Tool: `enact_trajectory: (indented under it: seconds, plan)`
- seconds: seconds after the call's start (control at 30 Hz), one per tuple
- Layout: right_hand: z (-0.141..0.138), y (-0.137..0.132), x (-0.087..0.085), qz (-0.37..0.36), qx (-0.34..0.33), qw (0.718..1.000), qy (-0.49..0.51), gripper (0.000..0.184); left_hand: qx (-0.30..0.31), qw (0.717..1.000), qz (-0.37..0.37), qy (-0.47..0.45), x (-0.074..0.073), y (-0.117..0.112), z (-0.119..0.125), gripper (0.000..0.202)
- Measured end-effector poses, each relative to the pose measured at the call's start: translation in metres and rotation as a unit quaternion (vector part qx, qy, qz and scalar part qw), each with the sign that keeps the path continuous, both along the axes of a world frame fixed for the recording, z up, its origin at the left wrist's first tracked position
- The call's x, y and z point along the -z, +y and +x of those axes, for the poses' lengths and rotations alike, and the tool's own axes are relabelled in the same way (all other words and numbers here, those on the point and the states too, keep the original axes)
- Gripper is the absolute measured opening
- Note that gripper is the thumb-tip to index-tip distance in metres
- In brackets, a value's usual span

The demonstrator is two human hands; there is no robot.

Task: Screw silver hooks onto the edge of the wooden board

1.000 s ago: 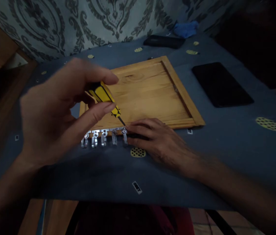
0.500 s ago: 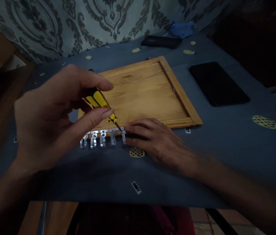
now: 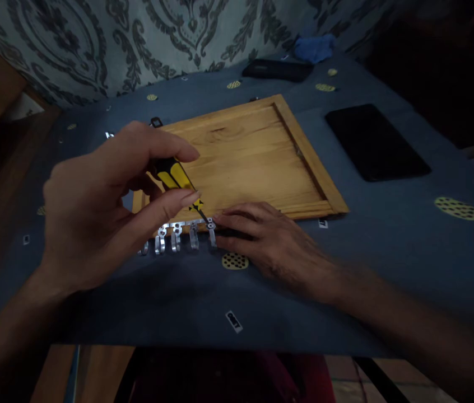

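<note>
My left hand (image 3: 102, 207) is closed round a yellow and black screwdriver (image 3: 176, 179), pinched between thumb and fingers. Its tip rests on the rightmost end of a metal hook rack (image 3: 178, 234), which lies along the near edge of a wooden tray-like board (image 3: 254, 157). My right hand (image 3: 270, 238) lies on the blue cloth just right of the rack, fingers bent and pressed against the rack's end and the board's edge. Several shiny hooks point toward me.
A blue patterned cloth (image 3: 346, 268) covers the table. A black phone (image 3: 375, 143) lies right of the board; another dark flat object (image 3: 277, 70) and a blue rag (image 3: 315, 47) lie at the back. A patterned curtain (image 3: 157, 33) hangs behind. The table's front edge is near me.
My left hand with the screwdriver has dropped slightly and moved right, now covering the rack's left hooks. My right hand has stayed in place.
</note>
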State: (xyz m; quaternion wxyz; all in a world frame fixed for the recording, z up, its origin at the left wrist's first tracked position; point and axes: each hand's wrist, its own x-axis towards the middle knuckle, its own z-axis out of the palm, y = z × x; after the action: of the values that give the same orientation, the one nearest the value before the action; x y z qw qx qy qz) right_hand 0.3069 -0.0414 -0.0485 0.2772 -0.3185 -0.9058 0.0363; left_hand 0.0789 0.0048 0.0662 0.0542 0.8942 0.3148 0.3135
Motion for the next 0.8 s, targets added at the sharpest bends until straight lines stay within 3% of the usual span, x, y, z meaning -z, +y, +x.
enact_trajectory:
  seconds: [0.13, 0.37, 0.6, 0.8]
  plan:
    - [-0.0002, 0.0003, 0.0015, -0.001, -0.002, 1.0, 0.004, 0.037, -0.011, 0.999, -0.004, -0.035, 0.0006, -0.0003, 0.0003, 0.023]
    - [0.0001, 0.0012, 0.0004, 0.007, -0.008, 1.0, 0.012, 0.034, 0.024, 1.0, -0.003, -0.004, -0.0015, 0.0011, -0.0001, 0.026]
    - [-0.0005, 0.0004, -0.0018, -0.003, -0.003, 1.0, 0.006, 0.035, -0.002, 1.0, -0.016, -0.009, -0.0015, -0.0033, 0.0005, 0.02]
    - [0.0005, 0.0, -0.0012, -0.004, -0.007, 1.0, 0.001, 0.034, 0.017, 1.0, 0.022, 0.01, 0.0003, 0.0002, 0.0013, 0.019]
